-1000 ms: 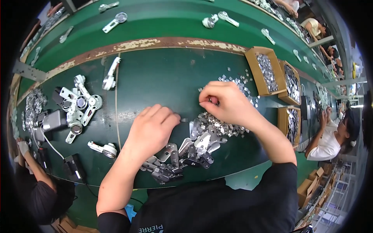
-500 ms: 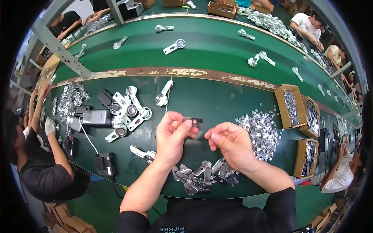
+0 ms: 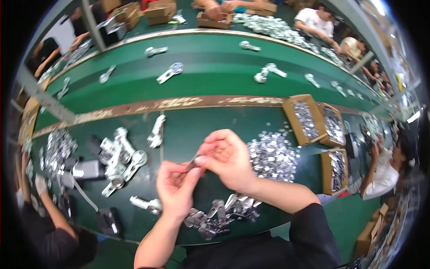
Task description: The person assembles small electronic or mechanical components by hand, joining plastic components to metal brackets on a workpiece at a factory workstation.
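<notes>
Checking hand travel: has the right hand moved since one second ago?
Yes, the right hand moved left, away from the cardboard box nearest the silver pile.

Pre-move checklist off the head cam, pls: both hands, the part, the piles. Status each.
1. Left hand has the small dark part: ok, pinched between thumb and fingers.
2. Right hand at the part: ok, thumb and fingertips at its upper end. Gripping or just touching: cannot tell.
3. Small silver piece in the right fingers: cannot tell, the fingers hide it.
4. Silver pieces all in one pile: not ok, a few strays lie beyond its far edge.
5. Heap of flat metal parts on the table: ok, between the hands and the torso.
6. White device clear of the left wrist: cannot tell, they nearly meet in view.
</notes>
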{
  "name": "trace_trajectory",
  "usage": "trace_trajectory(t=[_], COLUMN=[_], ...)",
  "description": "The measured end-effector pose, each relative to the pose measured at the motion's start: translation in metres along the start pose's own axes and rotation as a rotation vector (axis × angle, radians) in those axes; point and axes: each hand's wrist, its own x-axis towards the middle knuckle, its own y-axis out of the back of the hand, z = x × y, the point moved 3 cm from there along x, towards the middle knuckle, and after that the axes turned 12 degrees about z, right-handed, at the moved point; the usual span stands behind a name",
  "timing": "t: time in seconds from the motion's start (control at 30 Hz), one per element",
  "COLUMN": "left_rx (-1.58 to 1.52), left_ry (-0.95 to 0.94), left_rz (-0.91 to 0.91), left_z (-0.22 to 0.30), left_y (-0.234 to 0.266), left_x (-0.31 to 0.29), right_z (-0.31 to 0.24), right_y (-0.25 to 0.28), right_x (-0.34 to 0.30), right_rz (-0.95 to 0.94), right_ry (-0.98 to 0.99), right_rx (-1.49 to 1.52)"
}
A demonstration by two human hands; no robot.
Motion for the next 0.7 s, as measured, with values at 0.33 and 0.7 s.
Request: trace_trajectory(t=[0.33,0.7], left_rx=[0.356,-0.011], left_ry=[0.049,0.456], left_rz=[-0.064,0.083], left_z=[0.017,0.004], left_y=[-0.004,0.015], left_x=[0.006,0.017], right_z=[-0.038,-0.141], right_y=[0.003,0.221], right_x=[0.027,0.232], right_rz=[-0.354,-0.034], right_ry=[-0.121,0.447], right_rx=[-0.538,-2.045])
